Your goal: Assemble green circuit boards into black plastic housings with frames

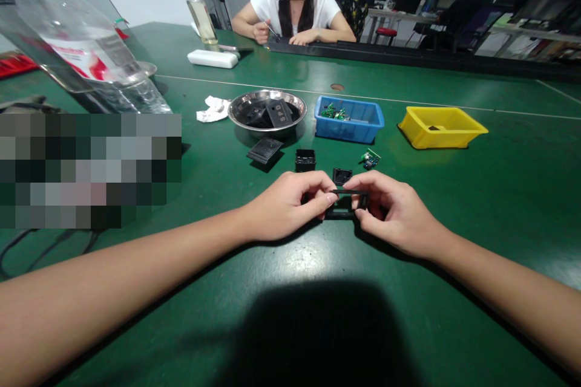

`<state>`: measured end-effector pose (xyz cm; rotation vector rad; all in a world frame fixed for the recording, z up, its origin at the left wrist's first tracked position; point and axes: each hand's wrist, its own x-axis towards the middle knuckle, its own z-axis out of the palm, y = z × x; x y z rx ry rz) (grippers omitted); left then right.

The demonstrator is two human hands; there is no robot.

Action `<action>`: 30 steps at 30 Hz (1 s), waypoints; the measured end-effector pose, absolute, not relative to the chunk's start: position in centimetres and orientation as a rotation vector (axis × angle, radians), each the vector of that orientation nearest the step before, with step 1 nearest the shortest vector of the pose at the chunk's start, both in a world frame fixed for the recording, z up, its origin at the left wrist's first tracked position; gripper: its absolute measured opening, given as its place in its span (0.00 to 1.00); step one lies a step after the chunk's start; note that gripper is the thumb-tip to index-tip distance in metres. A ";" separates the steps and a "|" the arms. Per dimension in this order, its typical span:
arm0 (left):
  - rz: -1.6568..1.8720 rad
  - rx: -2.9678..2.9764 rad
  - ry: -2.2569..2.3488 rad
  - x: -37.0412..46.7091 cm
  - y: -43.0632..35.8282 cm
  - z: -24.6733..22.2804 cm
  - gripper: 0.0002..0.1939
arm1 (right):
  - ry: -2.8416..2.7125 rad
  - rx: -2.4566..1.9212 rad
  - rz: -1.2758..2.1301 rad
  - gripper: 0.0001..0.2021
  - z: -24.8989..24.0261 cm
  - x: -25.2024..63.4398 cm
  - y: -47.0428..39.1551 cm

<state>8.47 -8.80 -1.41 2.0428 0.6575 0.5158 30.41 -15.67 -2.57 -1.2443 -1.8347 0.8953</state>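
Observation:
Between my two hands is a black rectangular plastic frame (347,214), open in the middle, held low over the green table (218,308). My left hand (290,202) pinches its left end between thumb and fingers. At the right end, my right hand (394,208) grips it the same way. Just beyond my fingertips lies a small black plastic piece (342,176). A black open box-shaped housing (305,161) stands to its left, and a small green circuit board with parts (371,159) lies to its right. Flat black plates (265,150) are stacked farther left.
A steel bowl (236,118) holds black housings. Beside it are a blue bin (349,132) with green boards and a yellow bin (442,136) with a small dark piece. Crumpled tissue (213,110), a large plastic bottle (95,48) and a white case (212,59) are leftward. A person sits opposite.

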 end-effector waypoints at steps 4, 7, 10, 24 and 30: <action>0.571 2.067 0.690 8.5 -8.9 -1.6 0.10 | -1.795 -1.242 0.866 0.14 -2.9 30.5 -15.7; 0.769 2.177 0.788 8.5 -8.8 -1.7 0.07 | -1.699 -1.242 0.857 0.11 -3.2 30.6 -15.6; 0.986 2.366 0.962 8.4 -8.6 -1.8 0.07 | -1.622 -1.245 0.838 0.10 -3.4 30.6 -15.5; 0.710 2.481 1.179 8.4 -7.6 -2.9 0.25 | -1.611 -1.363 0.861 0.03 -3.0 30.4 -15.5; 0.721 2.442 1.139 8.3 -7.6 -2.9 0.19 | -1.694 -1.400 0.850 0.04 -3.0 30.6 -15.6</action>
